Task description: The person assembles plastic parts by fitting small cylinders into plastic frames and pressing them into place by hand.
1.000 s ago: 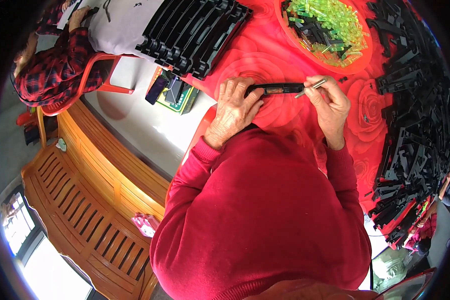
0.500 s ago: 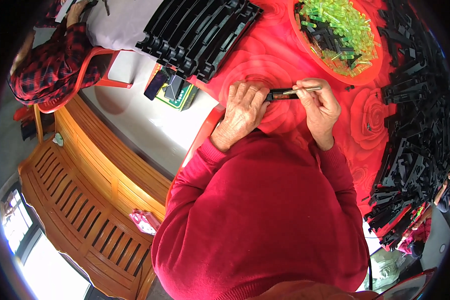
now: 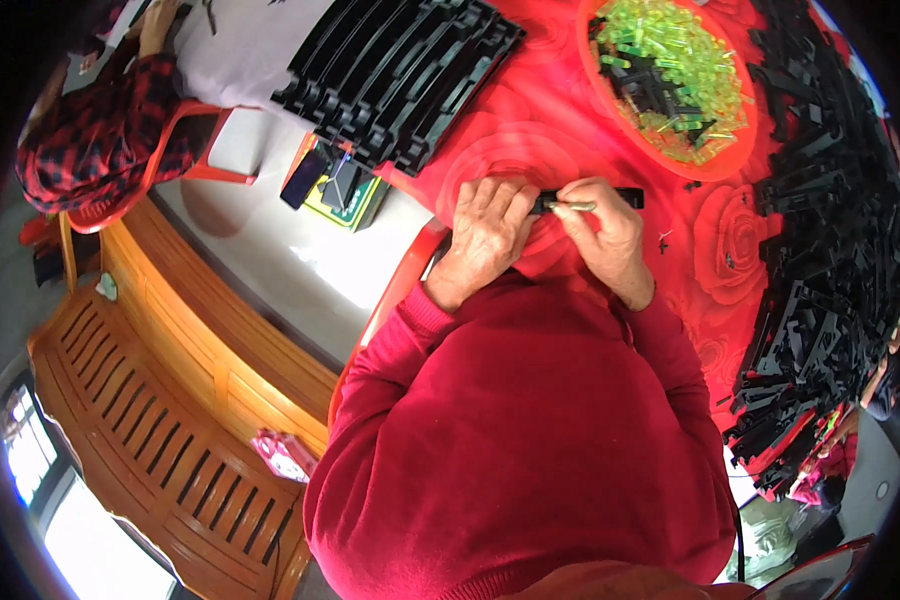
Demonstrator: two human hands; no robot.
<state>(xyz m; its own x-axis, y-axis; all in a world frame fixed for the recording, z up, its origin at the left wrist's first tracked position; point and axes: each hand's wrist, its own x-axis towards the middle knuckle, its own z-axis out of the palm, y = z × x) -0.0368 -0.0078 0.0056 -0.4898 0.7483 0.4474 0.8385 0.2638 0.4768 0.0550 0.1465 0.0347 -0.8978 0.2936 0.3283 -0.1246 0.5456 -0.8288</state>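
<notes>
A long, narrow black plastic part (image 3: 630, 197) lies crosswise on the red table in front of me. My left hand (image 3: 490, 235) grips its left end, the fingers bent over it and the thumb hidden. My right hand (image 3: 608, 240) pinches a slim brass-coloured metal tool (image 3: 576, 206) between thumb and fingers, above the part. The tool points left, toward my left fingertips; whether its tip touches the part I cannot tell. Part of the black piece is hidden beneath my right fingers.
A red basin (image 3: 670, 165) holds yellow-green clear tubes (image 3: 660, 45) and small black pieces (image 3: 650, 90). A big heap of black parts (image 3: 820, 230) covers the table's right side. Black parts stand in rows (image 3: 400, 80) at far left. Another person's plaid sleeve (image 3: 100, 150) shows beyond.
My right hand has moved left and slightly down with the metal tool, so the tool now reaches my left fingertips. More of the black part's right end shows past my right hand.
</notes>
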